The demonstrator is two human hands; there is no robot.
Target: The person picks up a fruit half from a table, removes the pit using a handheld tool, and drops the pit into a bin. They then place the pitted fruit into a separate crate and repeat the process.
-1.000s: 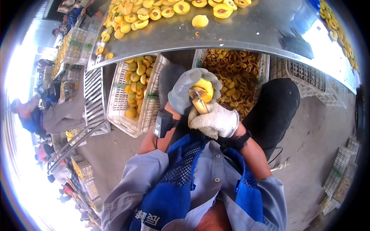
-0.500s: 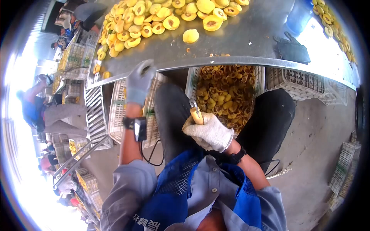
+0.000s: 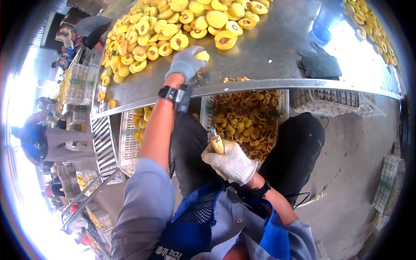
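Note:
My left hand (image 3: 186,65), in a grey glove, reaches over the metal table with its fingers closed around a yellow peach half (image 3: 202,56). Beside it lies a large heap of halved peaches (image 3: 160,30), several with brown pit hollows showing. My right hand (image 3: 232,162), in a white knit glove, is wrapped around a wooden-handled tool (image 3: 217,145) with a short metal tip pointing up. That hand stays low between my knees, in front of a crate (image 3: 284,104) of peach scraps and halves under the table edge.
The steel table (image 3: 260,69) has a raised front edge above my knees. On it are small scraps (image 3: 236,79), a dark pouch (image 3: 320,65) and a blue translucent container (image 3: 323,28). White crates (image 3: 325,102) stand beneath. Other people (image 3: 34,141) are off to the left.
My left hand has moved from the table's front edge forward and right, taking hold of the lone peach half. My right hand still holds the tool in about the same place.

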